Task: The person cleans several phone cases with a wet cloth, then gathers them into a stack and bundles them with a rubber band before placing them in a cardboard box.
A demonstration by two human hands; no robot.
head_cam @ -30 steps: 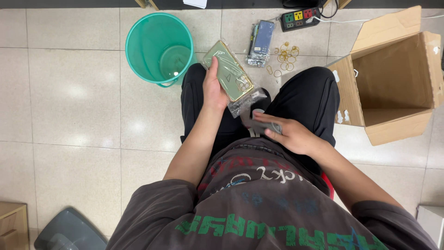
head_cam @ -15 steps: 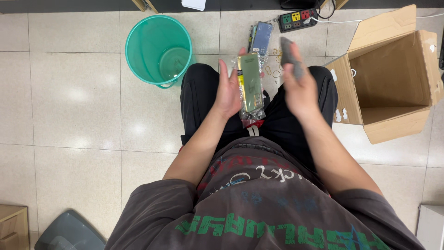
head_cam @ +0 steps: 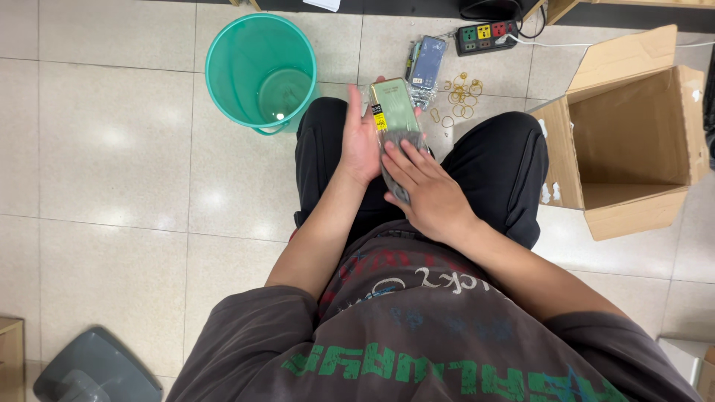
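I sit on a tiled floor with black trousers. My left hand holds a flat green packet in a clear plastic bag upright above my lap. My right hand lies over the packet's lower end, where the grey bag end is bunched, fingers pressed against it. Both hands touch the same packet between my knees.
A green plastic bucket stands on the floor at the upper left. An open cardboard box lies on its side at the right. Yellow rubber bands, a blue packet and a power strip lie ahead of my knees.
My right hand came up from my lap, rose beside the packet, and now rests on its lower end. My left hand has turned the packet upright.
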